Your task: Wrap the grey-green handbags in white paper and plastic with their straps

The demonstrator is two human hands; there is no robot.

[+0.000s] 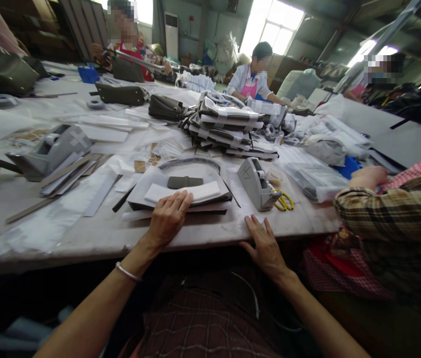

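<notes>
A dark olive handbag (141,201) lies flat near the table's front edge, covered in part by white wrapping sheet. Its wrapped handle (191,162) arches away from me, and a dark strap tab (185,182) shows on top. Across the near part lies a folded white strip (206,191). My left hand (169,216) is closed over this strip's near edge, fingers together, thumb hidden. At the table edge, my right hand (264,243) rests with fingers spread, holding nothing. Just beyond it stands a grey tape dispenser (252,184) beside yellow-handled scissors (286,200).
Wrapped bags (229,122) are piled behind the handbag. A second tape dispenser (55,149) and loose strips (70,176) lie to the left. On the right, a co-worker's plaid sleeve (382,209) reaches close by. Other people work across the table.
</notes>
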